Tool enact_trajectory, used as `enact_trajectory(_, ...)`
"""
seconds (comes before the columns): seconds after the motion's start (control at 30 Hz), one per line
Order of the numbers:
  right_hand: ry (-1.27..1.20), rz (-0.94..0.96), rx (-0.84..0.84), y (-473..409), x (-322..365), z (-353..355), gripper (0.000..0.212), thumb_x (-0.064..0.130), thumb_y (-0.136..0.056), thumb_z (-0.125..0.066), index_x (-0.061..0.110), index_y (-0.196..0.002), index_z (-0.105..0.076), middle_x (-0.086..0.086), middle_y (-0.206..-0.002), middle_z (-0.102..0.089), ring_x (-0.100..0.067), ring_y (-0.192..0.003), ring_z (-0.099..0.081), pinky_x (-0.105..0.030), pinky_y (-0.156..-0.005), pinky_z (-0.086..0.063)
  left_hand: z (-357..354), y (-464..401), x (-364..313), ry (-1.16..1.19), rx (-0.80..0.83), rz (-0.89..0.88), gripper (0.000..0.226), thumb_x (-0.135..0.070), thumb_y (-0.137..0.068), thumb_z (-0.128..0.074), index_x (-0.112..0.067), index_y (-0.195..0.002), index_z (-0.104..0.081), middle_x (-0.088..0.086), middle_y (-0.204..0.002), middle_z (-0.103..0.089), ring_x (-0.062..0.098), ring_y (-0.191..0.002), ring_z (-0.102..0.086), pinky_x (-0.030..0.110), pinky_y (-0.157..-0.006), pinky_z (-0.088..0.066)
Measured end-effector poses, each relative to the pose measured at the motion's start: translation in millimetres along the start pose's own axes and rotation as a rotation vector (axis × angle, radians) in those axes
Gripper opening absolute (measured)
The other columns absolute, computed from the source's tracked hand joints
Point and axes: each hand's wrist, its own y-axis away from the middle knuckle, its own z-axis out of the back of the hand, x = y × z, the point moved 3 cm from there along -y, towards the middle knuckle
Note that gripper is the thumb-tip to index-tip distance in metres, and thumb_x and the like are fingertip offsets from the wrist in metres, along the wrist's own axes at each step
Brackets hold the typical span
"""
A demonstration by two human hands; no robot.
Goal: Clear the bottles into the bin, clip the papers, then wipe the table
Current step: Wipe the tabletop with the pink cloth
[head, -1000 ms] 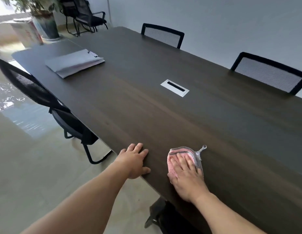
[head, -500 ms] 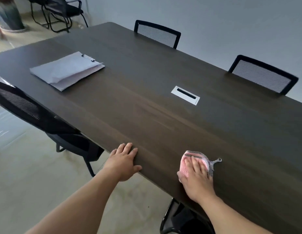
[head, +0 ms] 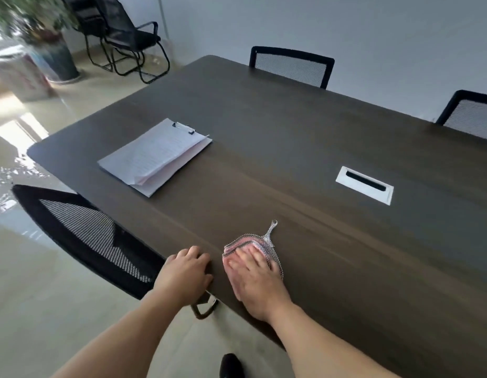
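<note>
A pink cloth in grey mesh (head: 249, 242) lies on the dark wooden table (head: 305, 137) near its front edge. My right hand (head: 257, 282) presses flat on the cloth, fingers spread over it. My left hand (head: 183, 274) grips the table's front edge just left of the cloth, fingers curled on top. A stack of white papers (head: 155, 156) held by a black clip (head: 183, 128) at its far end rests toward the table's left end. No bottles or bin show in this view.
A white cable grommet (head: 364, 184) sits in the tabletop. Black mesh chairs stand at the near left (head: 87, 236), at the far side (head: 291, 65) and far right (head: 471, 115). More chairs (head: 122, 36) and a potted plant (head: 40, 36) stand on the glossy floor.
My right hand has slid the cloth left along the front edge, close to my left hand. My view has shifted left, so the papers and near chair appear closer.
</note>
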Motion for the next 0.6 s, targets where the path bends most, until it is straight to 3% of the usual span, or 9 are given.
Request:
enact_trajectory(0.1,0.067,0.044,-0.017,1.5,1.5,-5.6,0.043,0.038,-0.096,-0.035,0.040,-0.138,-0.044,0.011,-0.150,-0.044,-0.020,-0.142,-0.036,-0.046,-0.107,-0.038,21.8,-21.5,38.9,-0.025,0.057,0.042,0.046,-0.049,-0.098,-0.049,-0.023,-0.135,-0.052,0.003,-0.137,-0.050,0.027,-0.131,-0.049,0.042,-0.108,-0.043)
enact_trajectory(0.17,0.110,-0.030,-0.030,1.3,-11.5,-1.9,0.043,0.041,-0.095,-0.037,0.038,-0.137,-0.046,0.008,-0.146,-0.050,-0.018,-0.139,-0.037,-0.040,-0.108,-0.033,29.6,-34.0,61.6,-0.031,0.091,0.044,0.047,-0.049,-0.097,-0.051,-0.021,-0.135,-0.053,0.004,-0.136,-0.049,0.028,-0.130,-0.050,0.042,-0.107,-0.043)
enact_trajectory(0.27,0.092,-0.228,-0.062,-7.1,-41.4,18.3,0.056,0.047,-0.097,-0.031,0.030,-0.151,-0.031,0.003,-0.161,-0.026,-0.015,-0.148,-0.011,-0.034,-0.115,0.002,39.5,-48.1,87.4,-0.051,0.117,0.001,0.050,-0.049,-0.095,-0.053,-0.023,-0.138,-0.050,0.003,-0.138,-0.047,0.026,-0.129,-0.049,0.041,-0.104,-0.044)
enact_trajectory(0.3,0.073,-0.309,-0.047,-15.5,-51.4,24.3,0.061,0.050,-0.097,-0.029,0.029,-0.154,-0.022,0.003,-0.164,-0.013,-0.015,-0.150,-0.003,-0.034,-0.117,0.004,42.4,-54.0,96.8,-0.063,0.115,-0.022,0.051,-0.049,-0.095,-0.054,-0.024,-0.139,-0.050,0.002,-0.139,-0.046,0.026,-0.129,-0.049,0.040,-0.103,-0.045)
enact_trajectory(0.43,0.052,-0.509,-0.018,-47.3,-55.3,41.0,0.066,0.055,-0.098,-0.024,0.027,-0.157,-0.010,0.004,-0.165,0.006,-0.015,-0.150,0.006,-0.040,-0.119,-0.007,47.4,-63.4,122.2,-0.095,0.090,-0.118,0.054,-0.051,-0.095,-0.054,-0.027,-0.143,-0.046,-0.002,-0.142,-0.043,0.022,-0.129,-0.047,0.038,-0.103,-0.046)
enact_trajectory(0.6,0.010,-0.485,-0.032,-116.1,24.0,24.0,0.062,0.051,-0.100,-0.020,0.028,-0.156,-0.009,0.006,-0.165,0.009,-0.015,-0.150,0.009,-0.043,-0.119,-0.007,49.5,-72.9,173.0,-0.117,0.052,-0.288,0.059,-0.053,-0.098,-0.048,-0.031,-0.151,-0.037,-0.009,-0.156,-0.032,0.018,-0.138,-0.038,0.035,-0.112,-0.040)
